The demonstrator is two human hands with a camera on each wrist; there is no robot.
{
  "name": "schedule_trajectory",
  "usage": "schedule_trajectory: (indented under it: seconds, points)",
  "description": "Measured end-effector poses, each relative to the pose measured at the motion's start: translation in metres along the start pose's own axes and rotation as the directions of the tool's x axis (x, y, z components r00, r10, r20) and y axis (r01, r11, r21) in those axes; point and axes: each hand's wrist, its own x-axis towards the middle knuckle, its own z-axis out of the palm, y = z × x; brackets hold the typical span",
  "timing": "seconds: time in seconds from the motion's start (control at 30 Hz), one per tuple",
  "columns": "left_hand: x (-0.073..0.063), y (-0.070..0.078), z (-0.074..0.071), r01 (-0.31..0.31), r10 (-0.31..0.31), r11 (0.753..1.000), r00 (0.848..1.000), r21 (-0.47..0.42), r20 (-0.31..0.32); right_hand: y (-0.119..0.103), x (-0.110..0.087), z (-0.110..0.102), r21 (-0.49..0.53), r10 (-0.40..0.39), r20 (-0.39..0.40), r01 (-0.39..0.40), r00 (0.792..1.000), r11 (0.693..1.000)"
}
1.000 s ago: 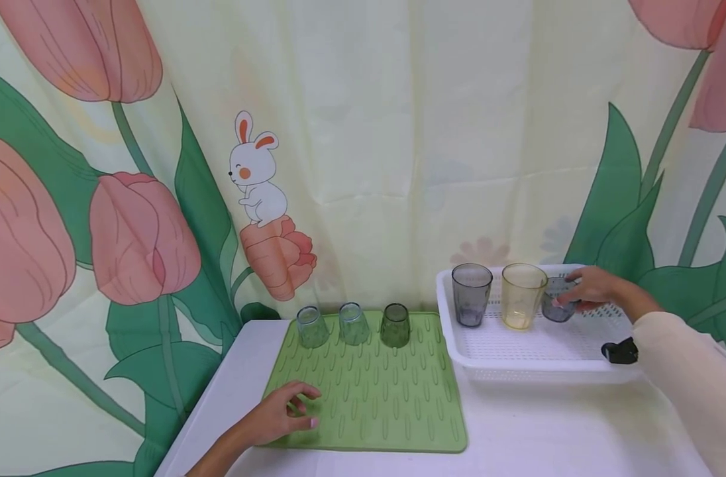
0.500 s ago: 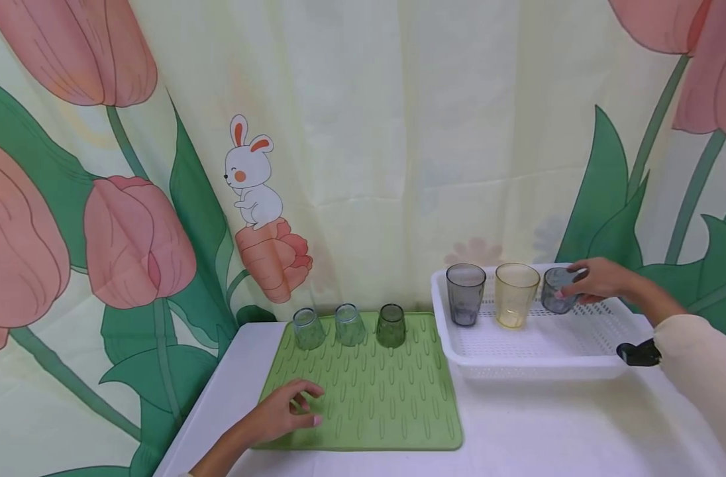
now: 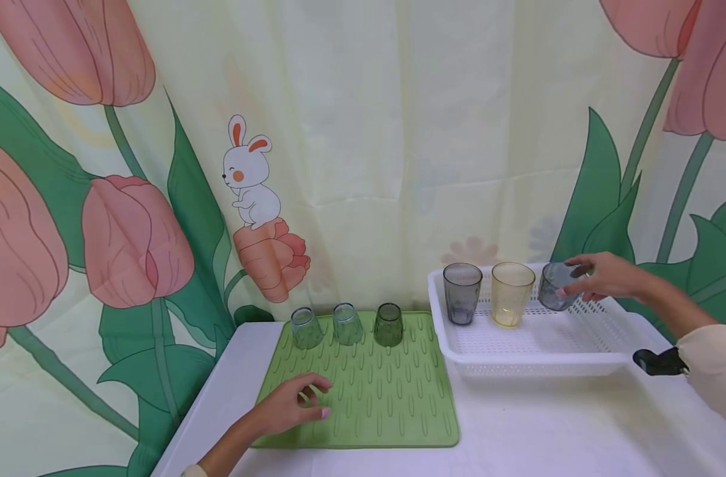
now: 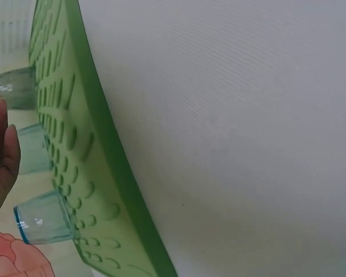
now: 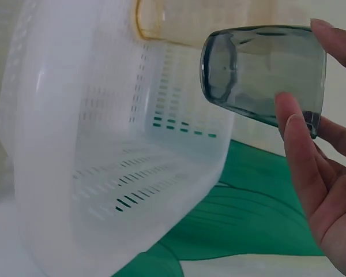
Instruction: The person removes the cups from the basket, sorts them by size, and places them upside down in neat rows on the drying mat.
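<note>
Head view: bright, diffuse light, with a soft shadow on the tablecloth [image 3: 518, 414] below the basket [image 3: 536, 360], lower right. Left wrist view: dimmer, greyish. Right wrist view: basket hazy at left, held glass [image 5: 256, 72] crisper.

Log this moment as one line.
right hand: holds small gray glass at white basket | left hand: over green mat, holding nothing | basket: tall gray glass, yellow glass | mat: three inverted small glasses
</note>
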Motion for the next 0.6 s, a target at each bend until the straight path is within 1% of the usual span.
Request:
schedule_trajectory:
  seconds: [0.3,0.47,0.6]
  points:
    - [0.006,0.014,0.0,-0.051,0.051,0.999,0.999,0.017,-0.015,-0.033,-0.019,-0.002,-0.015,-0.069,-0.071,0.068,0.995,0.998]
    - [0.009,0.024,-0.001,-0.059,0.059,0.998,0.998,0.003,-0.021,-0.058,-0.033,0.0,-0.034,-0.137,-0.116,0.134,0.984,0.99]
    - [0.013,0.033,0.0,-0.073,0.074,0.997,0.997,0.017,-0.032,-0.078,-0.044,0.005,-0.007,-0.169,-0.126,0.169,0.978,0.986]
